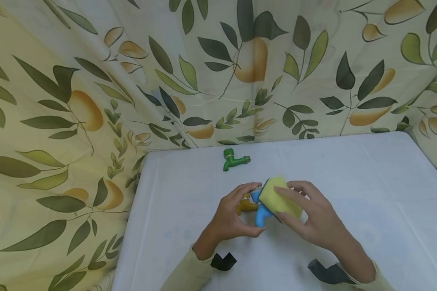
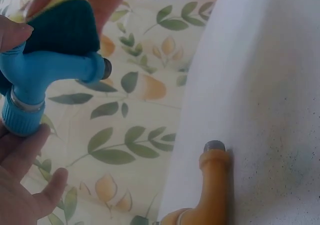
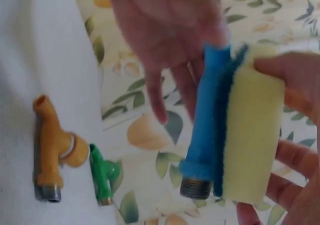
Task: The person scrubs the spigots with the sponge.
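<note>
Tap [image 1: 263, 214], blue, held between both hands over the tabletop [image 1: 182, 194]; ribbed knob [image 2: 22, 117] at one end, threaded metal inlet [image 3: 195, 188] bare.

Left hand [image 1: 225, 217] grips it, thumb at the spout mouth, a finger against the knob; remaining fingers spread apart, clear of the tap.

Right hand [image 1: 320, 220] pinches a yellow sponge [image 1: 281, 199] between thumb and fingers, these set a little apart. Dark scouring layer [image 2: 65, 27] faces the tap and lies against its body in the right wrist view.

Orange tap [image 3: 52, 150] lies on the tabletop just beyond the left hand, partly hidden from the head view. Green tap [image 1: 236, 161] farther off, near the far edge.

Black bands [image 1: 223, 262] at both wrists, pale sleeves [image 1: 191, 270]. Cloth [image 1: 306, 81] with leaf-and-fruit print hangs behind and to the left; tabletop covering white.
</note>
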Available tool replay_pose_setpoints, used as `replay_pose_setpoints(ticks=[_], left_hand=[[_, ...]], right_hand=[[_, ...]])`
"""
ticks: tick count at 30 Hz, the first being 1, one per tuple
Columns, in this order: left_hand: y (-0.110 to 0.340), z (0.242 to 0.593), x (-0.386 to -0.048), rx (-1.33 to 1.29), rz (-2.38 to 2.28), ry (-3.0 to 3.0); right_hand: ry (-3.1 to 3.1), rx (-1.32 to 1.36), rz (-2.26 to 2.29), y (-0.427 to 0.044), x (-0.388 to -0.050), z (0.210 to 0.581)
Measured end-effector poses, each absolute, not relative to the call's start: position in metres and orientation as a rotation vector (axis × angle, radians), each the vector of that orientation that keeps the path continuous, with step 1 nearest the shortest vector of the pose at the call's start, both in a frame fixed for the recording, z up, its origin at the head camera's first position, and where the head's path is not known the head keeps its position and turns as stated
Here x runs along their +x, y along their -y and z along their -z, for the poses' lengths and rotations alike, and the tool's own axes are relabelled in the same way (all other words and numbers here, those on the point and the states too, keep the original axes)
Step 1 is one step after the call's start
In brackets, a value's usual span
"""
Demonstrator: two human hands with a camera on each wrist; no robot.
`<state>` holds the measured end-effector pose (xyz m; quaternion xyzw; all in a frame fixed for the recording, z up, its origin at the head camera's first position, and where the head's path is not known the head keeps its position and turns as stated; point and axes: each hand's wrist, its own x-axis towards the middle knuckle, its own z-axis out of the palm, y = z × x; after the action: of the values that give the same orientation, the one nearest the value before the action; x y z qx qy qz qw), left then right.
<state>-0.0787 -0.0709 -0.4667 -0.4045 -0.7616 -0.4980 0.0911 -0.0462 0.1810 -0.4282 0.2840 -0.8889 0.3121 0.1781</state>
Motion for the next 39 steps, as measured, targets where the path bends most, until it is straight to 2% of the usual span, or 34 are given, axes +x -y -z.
replay_pose_setpoints(ticks=[10,22,27,31,35,39], left_hand=[[0.07,0.466,-0.078,-1.208,1.482,2.243],[0.077,0.464,-0.079,-1.08,1.497,2.227],[0.077,0.464,-0.078,-1.077,1.488,2.231],[0.077,0.463,-0.077,-1.098,1.45,2.228],[0.077,0.464,-0.078,-1.096,1.427,2.228],[0.076,0.464,-0.078,-1.082,1.428,2.239]], right_hand=[[2.532,0.775,-0.849,-0.182,-0.04,0.425],[2.543,0.584,-0.828,-0.187,-0.04,0.431],[2.546,0.631,-0.843,-0.184,-0.042,0.434],[2.541,0.564,-0.853,-0.182,-0.042,0.436],[2.527,0.635,-0.894,-0.18,-0.041,0.437],[2.537,0.573,-0.882,-0.179,-0.042,0.438]])
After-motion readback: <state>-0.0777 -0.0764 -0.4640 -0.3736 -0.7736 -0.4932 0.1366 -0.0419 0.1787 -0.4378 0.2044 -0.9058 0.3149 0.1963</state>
